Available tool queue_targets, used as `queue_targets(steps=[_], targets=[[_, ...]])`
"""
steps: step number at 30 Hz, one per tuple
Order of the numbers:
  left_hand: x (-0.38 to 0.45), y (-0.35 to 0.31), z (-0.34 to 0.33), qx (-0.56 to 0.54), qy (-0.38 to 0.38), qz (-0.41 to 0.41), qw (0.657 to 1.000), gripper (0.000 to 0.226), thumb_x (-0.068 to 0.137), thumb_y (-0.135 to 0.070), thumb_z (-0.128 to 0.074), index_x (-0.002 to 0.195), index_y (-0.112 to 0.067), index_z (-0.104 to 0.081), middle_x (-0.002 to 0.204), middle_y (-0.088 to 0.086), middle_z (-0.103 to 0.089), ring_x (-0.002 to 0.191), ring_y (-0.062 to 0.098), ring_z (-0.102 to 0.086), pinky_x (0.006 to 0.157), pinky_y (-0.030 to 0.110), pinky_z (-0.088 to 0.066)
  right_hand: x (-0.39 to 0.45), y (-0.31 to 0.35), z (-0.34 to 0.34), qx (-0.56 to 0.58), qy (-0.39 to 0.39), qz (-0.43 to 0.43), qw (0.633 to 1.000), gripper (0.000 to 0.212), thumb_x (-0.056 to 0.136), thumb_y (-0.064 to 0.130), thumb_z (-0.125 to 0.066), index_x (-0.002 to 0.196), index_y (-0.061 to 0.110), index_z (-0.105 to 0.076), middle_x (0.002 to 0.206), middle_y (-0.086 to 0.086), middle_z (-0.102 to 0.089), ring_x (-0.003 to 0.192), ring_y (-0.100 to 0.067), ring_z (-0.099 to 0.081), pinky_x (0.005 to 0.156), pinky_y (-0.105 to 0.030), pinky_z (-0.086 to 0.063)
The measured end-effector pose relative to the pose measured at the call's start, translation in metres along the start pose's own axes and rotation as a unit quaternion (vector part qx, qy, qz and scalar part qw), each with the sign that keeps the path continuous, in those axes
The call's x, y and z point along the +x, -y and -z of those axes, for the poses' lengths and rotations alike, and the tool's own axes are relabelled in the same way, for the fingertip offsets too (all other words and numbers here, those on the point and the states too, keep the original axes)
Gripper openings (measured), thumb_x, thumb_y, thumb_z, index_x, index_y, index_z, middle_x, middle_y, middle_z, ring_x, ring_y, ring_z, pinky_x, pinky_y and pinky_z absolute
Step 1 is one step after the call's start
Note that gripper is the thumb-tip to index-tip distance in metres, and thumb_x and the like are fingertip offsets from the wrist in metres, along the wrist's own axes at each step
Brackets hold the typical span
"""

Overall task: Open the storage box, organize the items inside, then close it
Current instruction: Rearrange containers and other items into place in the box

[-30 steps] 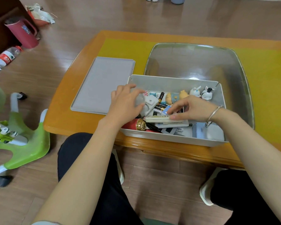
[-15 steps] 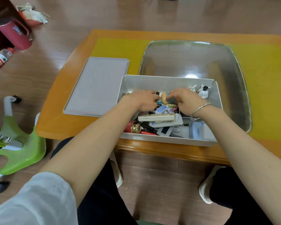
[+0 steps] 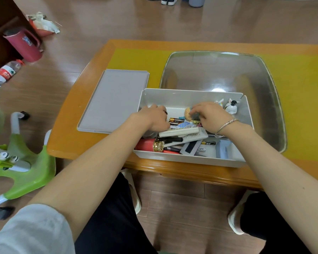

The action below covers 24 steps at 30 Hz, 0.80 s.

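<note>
I see the storage box [image 3: 191, 97] open on the wooden table [image 3: 77, 143], its grey lid [image 3: 114, 101] lying flat just to the left. Both hands are inside. The left hand [image 3: 152, 118] sits knuckles-up at the box's left end, fingers curled over something I can't make out. The right hand [image 3: 209, 114] pinches a small doll figure [image 3: 188, 114] near the back wall. Below them lie batteries [image 3: 175, 121], a white remote [image 3: 180, 132] and a red tube [image 3: 145, 144]; two rabbit figurines [image 3: 231, 106] stand in the back right corner.
</note>
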<state>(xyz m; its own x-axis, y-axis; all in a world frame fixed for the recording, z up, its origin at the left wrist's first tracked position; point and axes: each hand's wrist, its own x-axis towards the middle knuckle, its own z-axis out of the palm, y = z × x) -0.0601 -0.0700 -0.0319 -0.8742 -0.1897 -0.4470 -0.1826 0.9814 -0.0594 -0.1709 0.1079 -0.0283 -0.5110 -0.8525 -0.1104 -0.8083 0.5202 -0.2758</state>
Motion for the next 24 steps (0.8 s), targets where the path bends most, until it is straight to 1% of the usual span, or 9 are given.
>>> queue_targets(steps=[3, 6, 9, 11, 13, 16, 18, 20, 24], targets=[[-0.001, -0.002, 0.000, 0.004, 0.001, -0.012, 1.000, 0.046, 0.096, -0.040, -0.033, 0.139, -0.031, -0.047, 0.147, 0.004, -0.035, 0.131, 0.028, -0.032, 0.102, 0.049, -0.032, -0.005, 0.012, -0.002, 0.025, 0.018, 0.030, 0.999, 0.050, 0.080, -0.010, -0.041, 0.115, 0.016, -0.066, 0.117, -0.005, -0.066, 0.109, -0.027, -0.057, 0.094, -0.037, -0.044], [-0.001, -0.002, 0.001, -0.017, 0.012, -0.012, 1.000, 0.046, 0.096, -0.039, -0.034, 0.142, -0.038, -0.042, 0.149, 0.002, -0.032, 0.134, 0.028, -0.028, 0.105, 0.050, -0.031, -0.008, 0.016, -0.008, 0.056, 0.069, 0.002, 0.996, 0.047, 0.089, -0.005, -0.037, 0.122, 0.017, -0.061, 0.123, -0.003, -0.062, 0.111, -0.022, -0.057, 0.097, -0.030, -0.044], [0.000, 0.000, 0.002, -0.042, 0.021, -0.011, 0.999, 0.046, 0.096, -0.037, -0.035, 0.141, -0.041, -0.042, 0.150, -0.001, -0.031, 0.135, 0.027, -0.026, 0.107, 0.051, -0.031, -0.011, 0.015, -0.006, 0.114, 0.099, -0.033, 0.988, 0.036, 0.093, 0.004, -0.039, 0.111, 0.019, -0.067, 0.116, -0.005, -0.065, 0.093, -0.019, -0.060, 0.082, -0.022, -0.047], [0.001, 0.002, 0.002, -0.055, 0.028, -0.011, 0.998, 0.045, 0.096, -0.035, -0.037, 0.140, -0.042, -0.043, 0.150, -0.002, -0.031, 0.136, 0.027, -0.026, 0.108, 0.052, -0.030, -0.014, 0.014, -0.003, 0.136, 0.113, -0.034, 0.984, 0.028, 0.095, 0.014, -0.045, 0.104, 0.019, -0.070, 0.111, -0.006, -0.067, 0.092, -0.022, -0.061, 0.082, -0.028, -0.048], [0.002, 0.004, 0.002, -0.063, 0.030, -0.011, 0.998, 0.045, 0.095, -0.032, -0.039, 0.139, -0.041, -0.045, 0.149, -0.001, -0.031, 0.136, 0.027, -0.026, 0.109, 0.052, -0.029, -0.019, 0.014, -0.001, 0.158, 0.122, -0.025, 0.980, 0.023, 0.094, 0.026, -0.051, 0.096, 0.017, -0.072, 0.106, -0.001, -0.068, 0.088, -0.016, -0.059, 0.079, -0.026, -0.044], [0.004, 0.005, 0.002, -0.074, 0.036, -0.018, 0.996, 0.047, 0.094, -0.024, -0.042, 0.139, -0.038, -0.047, 0.149, -0.001, -0.032, 0.134, 0.028, -0.027, 0.110, 0.051, -0.029, -0.026, 0.016, 0.002, 0.179, 0.137, -0.023, 0.974, 0.034, 0.082, 0.058, -0.055, 0.076, 0.027, -0.068, 0.076, -0.005, -0.060, 0.069, -0.014, -0.051, 0.066, -0.029, -0.038], [0.006, 0.005, 0.002, -0.078, 0.040, -0.024, 0.996, 0.049, 0.093, -0.019, -0.042, 0.139, -0.036, -0.047, 0.149, 0.001, -0.031, 0.133, 0.029, -0.028, 0.111, 0.049, -0.028, -0.029, 0.017, 0.002, 0.174, 0.135, -0.026, 0.975, 0.044, 0.069, 0.070, -0.057, 0.085, 0.031, -0.069, 0.084, 0.002, -0.063, 0.076, -0.013, -0.055, 0.066, -0.028, -0.040], [0.006, 0.005, 0.001, -0.085, 0.035, -0.025, 0.995, 0.049, 0.093, -0.017, -0.041, 0.138, -0.035, -0.048, 0.148, 0.003, -0.031, 0.132, 0.029, -0.028, 0.111, 0.047, -0.027, -0.029, 0.019, -0.001, 0.160, 0.119, -0.021, 0.980, 0.045, 0.068, 0.066, -0.064, 0.093, 0.029, -0.069, 0.098, 0.002, -0.066, 0.085, -0.015, -0.057, 0.071, -0.030, -0.043], [0.004, 0.010, 0.001, -0.114, 0.015, -0.033, 0.993, 0.043, 0.094, -0.017, -0.043, 0.133, -0.031, -0.055, 0.146, 0.004, -0.035, 0.132, 0.028, -0.032, 0.110, 0.043, -0.026, -0.028, 0.020, -0.001, 0.161, 0.094, -0.008, 0.982, 0.033, 0.070, 0.056, -0.070, 0.085, 0.027, -0.069, 0.106, -0.001, -0.066, 0.097, -0.018, -0.059, 0.086, -0.038, -0.049]])
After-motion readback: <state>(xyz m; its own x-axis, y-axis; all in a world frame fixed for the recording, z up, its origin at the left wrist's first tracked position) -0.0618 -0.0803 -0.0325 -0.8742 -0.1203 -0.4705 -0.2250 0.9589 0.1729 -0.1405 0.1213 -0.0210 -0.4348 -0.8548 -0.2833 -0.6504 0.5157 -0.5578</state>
